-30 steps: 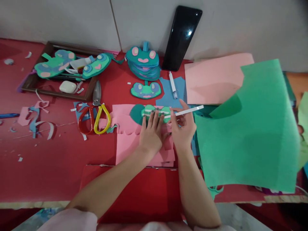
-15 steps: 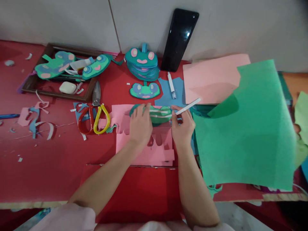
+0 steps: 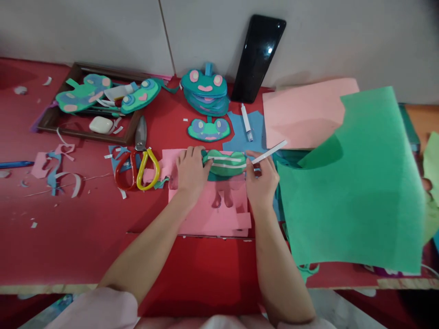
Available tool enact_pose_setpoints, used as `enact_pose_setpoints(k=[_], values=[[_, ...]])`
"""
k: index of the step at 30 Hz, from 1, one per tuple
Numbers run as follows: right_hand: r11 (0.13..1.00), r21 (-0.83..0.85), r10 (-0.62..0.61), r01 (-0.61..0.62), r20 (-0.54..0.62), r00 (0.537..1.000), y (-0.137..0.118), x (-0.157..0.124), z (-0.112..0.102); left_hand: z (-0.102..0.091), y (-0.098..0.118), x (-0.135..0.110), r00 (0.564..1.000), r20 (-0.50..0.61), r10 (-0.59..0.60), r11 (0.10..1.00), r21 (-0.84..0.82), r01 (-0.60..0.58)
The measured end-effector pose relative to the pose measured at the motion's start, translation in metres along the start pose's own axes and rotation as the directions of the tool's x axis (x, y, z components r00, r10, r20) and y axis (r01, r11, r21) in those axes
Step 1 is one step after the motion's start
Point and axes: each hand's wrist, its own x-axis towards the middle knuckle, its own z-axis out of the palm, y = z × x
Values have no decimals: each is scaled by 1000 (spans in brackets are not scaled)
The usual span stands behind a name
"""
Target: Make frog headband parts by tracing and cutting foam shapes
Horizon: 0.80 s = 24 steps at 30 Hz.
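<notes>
Between my hands lies a green felt cutout [image 3: 226,171] with a scalloped top edge, on a darker teal felt layer. Two white strips run lengthwise across it. My left hand [image 3: 192,176] grips its left end, thumb on the front face and fingers over the far side. My right hand [image 3: 262,180] pinches a white strip [image 3: 270,152] that sticks out up and to the right, close to the cutout's right end. Underneath is a cut-up pink sheet [image 3: 206,219]. Just beyond sits a finished-looking green frog face [image 3: 209,129] of felt.
Scissors [image 3: 140,146] with red and yellow handles lie left. A brown frame [image 3: 85,135] holds felt pieces and a white case. A phone [image 3: 259,59] leans on the wall near stacked frog faces [image 3: 205,91]. A large green sheet [image 3: 353,205] covers the right side, beside a pink sheet [image 3: 302,114].
My left hand has slid left along the cutout, uncovering more of its white strips. My right hand keeps its pinch on the white strip. The whole view has shifted slightly.
</notes>
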Motion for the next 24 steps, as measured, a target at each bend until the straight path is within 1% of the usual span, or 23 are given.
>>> enact_pose_setpoints(k=[4,7,9,13,16,18,22,24], values=[[1000,-2,-12,12,-1,1000,0,0,0,0,0,0,1000,8,22,998,-56,-21],[1000,0,-5,5,-2,1000,1,0,0,3,-2,1,997,-21,68,984,-165,-70],[1000,3,-3,3,0,1000,1,0,0,6,-4,3,996,-51,75,962,-260,-86],[1000,4,11,-11,-1,1000,1,0,0,11,-8,6,997,-78,8,873,-486,-45],[1000,0,20,-20,-8,1000,0,1,-1,8,-6,6,997,-75,-7,794,-607,-40],[1000,-12,22,-22,-18,1000,0,3,-2,5,-4,4,994,-108,-1,772,-631,-68],[999,-15,32,-33,-32,999,1,5,-5,0,-2,1,974,-228,11,770,-620,-154],[999,-4,40,-40,-41,998,1,5,-5,-2,-1,0,965,-259,22,761,-622,-184]])
